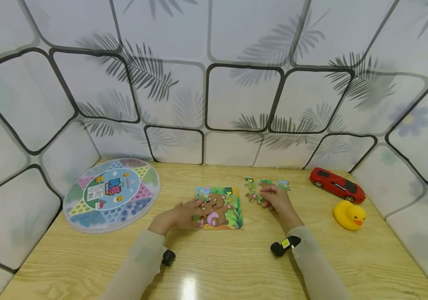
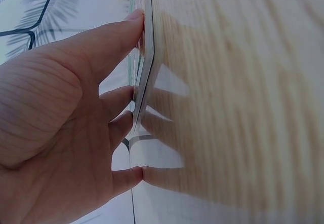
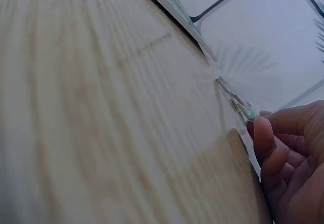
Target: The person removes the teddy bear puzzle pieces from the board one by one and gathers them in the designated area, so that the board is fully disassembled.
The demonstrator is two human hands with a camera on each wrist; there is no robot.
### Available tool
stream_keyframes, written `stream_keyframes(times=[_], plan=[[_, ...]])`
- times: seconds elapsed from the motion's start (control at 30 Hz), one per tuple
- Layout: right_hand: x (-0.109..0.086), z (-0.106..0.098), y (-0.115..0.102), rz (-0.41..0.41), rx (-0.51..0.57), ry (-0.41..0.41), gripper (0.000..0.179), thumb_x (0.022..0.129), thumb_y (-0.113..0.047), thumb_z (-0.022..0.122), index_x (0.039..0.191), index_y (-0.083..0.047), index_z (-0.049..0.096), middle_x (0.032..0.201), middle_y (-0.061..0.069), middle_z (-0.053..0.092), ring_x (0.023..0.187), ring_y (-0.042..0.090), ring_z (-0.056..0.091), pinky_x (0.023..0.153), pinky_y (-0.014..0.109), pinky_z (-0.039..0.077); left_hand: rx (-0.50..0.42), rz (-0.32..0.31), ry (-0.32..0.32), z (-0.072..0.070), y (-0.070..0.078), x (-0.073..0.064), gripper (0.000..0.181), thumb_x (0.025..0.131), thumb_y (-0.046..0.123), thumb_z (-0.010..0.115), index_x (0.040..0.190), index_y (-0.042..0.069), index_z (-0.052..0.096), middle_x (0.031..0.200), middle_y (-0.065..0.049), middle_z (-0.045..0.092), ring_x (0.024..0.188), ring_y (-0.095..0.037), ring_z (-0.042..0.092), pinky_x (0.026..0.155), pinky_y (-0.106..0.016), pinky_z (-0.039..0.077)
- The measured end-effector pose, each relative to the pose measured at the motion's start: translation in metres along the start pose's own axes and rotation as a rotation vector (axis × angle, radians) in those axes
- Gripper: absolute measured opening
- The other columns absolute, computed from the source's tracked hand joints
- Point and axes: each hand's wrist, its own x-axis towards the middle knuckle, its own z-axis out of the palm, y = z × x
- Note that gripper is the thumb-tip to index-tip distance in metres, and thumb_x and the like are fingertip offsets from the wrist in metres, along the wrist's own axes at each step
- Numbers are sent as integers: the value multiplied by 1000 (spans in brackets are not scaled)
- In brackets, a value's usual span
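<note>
A jigsaw puzzle (image 1: 219,210) with a brown bear picture lies on the wooden table. My left hand (image 1: 186,213) rests at its left side with the fingers spread over the picture. Seen from the left wrist, the thumb touches the edge of the puzzle board (image 2: 148,57). To the right of the board, my right hand (image 1: 276,201) pinches a puzzle piece (image 3: 249,113) between thumb and fingers, low over the table. Several loose puzzle pieces (image 1: 253,196) lie around these fingertips, some partly hidden by the hand.
On the left lies a round Chinese checkers board (image 1: 148,204) in a clear cover. A red toy car (image 1: 337,185) and a yellow rubber duck (image 1: 349,214) stand at the right edge. Patterned fabric (image 1: 241,100) closes off the back and sides of the table (image 1: 229,266).
</note>
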Motion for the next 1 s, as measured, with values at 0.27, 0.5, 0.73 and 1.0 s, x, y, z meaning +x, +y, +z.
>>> stream_keyframes(times=[0.27, 0.5, 0.73, 1.0], plan=[[0, 2, -1, -5, -52, 45, 20, 87, -9, 67, 102, 4, 64, 73, -2, 60, 44, 5, 47, 39, 17, 36, -1, 11, -3, -1, 1, -1, 53, 94, 33, 57, 144, 23, 42, 158, -12, 11, 144, -34, 6, 106, -67, 11], [-2, -1, 2, -11, -24, 30, 24, 88, -9, 67, 106, 6, 63, 68, -2, 57, 43, 3, 44, 39, 16, 37, -5, 12, 0, -2, 2, -2, 53, 94, 34, 57, 144, 21, 43, 157, -13, 13, 144, -35, 8, 105, -68, 11], [-4, -4, 3, -29, 12, 26, 29, 88, -11, 67, 111, 8, 62, 67, -4, 57, 45, 3, 45, 42, 17, 39, -2, 6, 5, -2, 3, -2, 53, 94, 34, 58, 143, 21, 44, 157, -13, 14, 144, -34, 9, 105, -67, 12], [-6, -8, 3, -56, 85, -25, 32, 89, -12, 66, 113, 8, 61, 77, -5, 60, 50, 5, 49, 46, 19, 43, -3, 17, 3, -2, 4, -2, 52, 95, 30, 58, 144, 22, 43, 157, -15, 14, 144, -35, 8, 105, -68, 12]])
